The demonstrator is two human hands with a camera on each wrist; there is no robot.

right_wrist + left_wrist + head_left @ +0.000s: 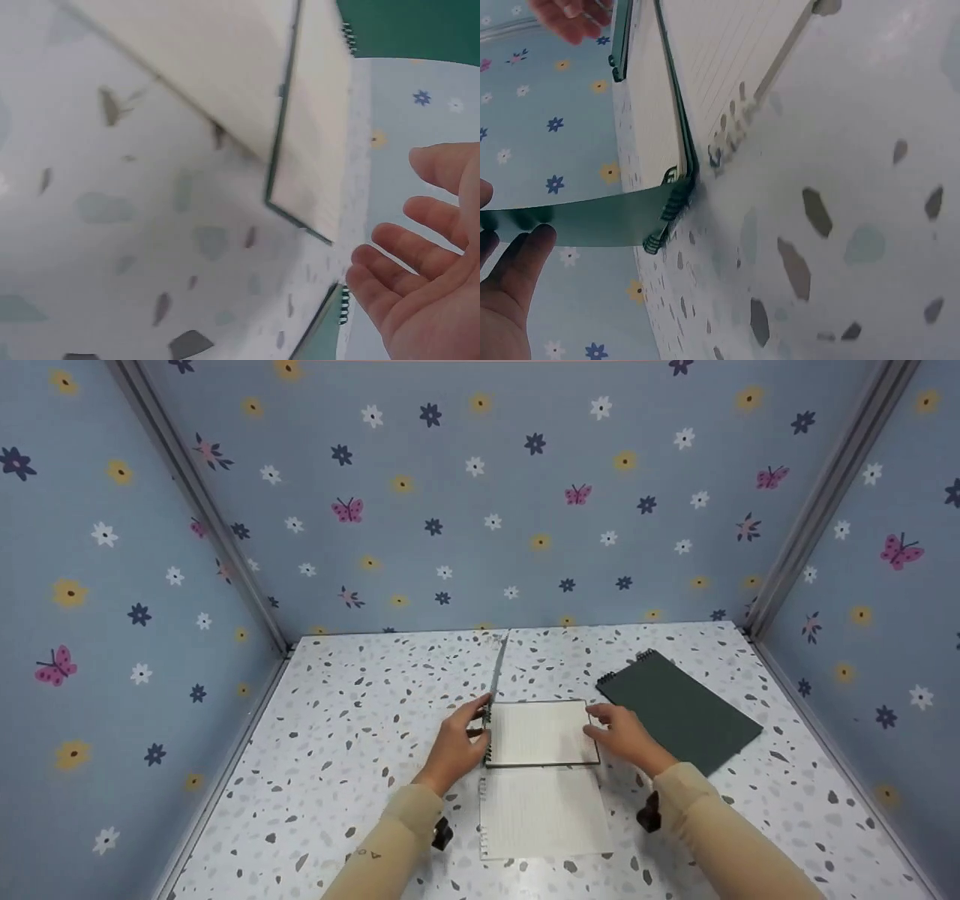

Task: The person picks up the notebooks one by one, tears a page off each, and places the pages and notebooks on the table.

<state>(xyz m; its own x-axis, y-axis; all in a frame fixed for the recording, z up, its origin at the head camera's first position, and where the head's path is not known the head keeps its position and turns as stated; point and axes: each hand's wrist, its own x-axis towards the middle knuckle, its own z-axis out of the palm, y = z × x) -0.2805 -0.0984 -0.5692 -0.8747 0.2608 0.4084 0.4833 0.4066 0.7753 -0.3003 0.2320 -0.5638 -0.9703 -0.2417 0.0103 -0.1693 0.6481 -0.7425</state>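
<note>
Left hand (455,742): at the notebook's spiral side; fingers and thumb pinch the cover, with the spiral to their right.
Cover (600,221): green, raised from the spiral (676,199). Step in hand, as judged: handling the cover, whether to open or close cannot be told; next move appears to call for a steady pinch and free room over the page.
Notebook (536,733): open to a lined page, flat on the table (360,697), between the hands.
Sheet (547,814): lined, holes along its left edge, at the notebook's near side; whether tucked under, unclear.
Right hand (626,735): fingers loosely spread, pinching nothing, just beside the notebook's right edge; contact uncertain.
Pad (686,709): dark green, spiral-bound, lying slantwise, right of the notebook.
</note>
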